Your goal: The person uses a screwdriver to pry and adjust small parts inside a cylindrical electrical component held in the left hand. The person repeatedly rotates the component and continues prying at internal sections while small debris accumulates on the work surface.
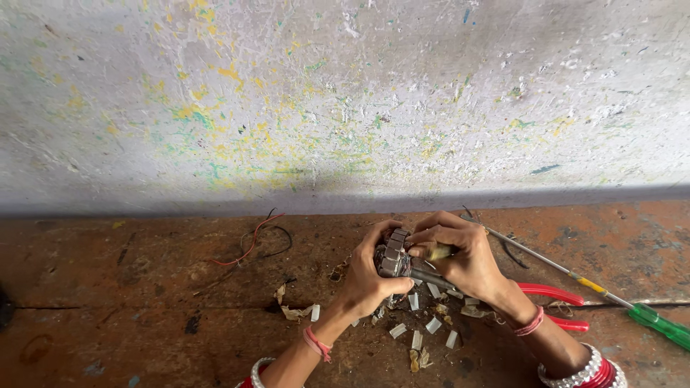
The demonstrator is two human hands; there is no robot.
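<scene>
On worn bench, left hand [370,276] grips motor armature [394,253]; right hand [460,257] pinches yellowish tool [438,252] w/ it.

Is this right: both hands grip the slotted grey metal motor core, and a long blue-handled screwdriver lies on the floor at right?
Not quite. In the head view the left hand and right hand do grip the slotted grey metal motor core, but the long screwdriver on the floor has a green handle.

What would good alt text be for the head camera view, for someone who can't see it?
Two hands work over a worn reddish floor by a paint-flecked wall: the left hand grips a slotted metal motor core while the right hand presses a small tool into it. White paper strips, red-handled pliers, a green-handled screwdriver and loose wires lie around.
</scene>
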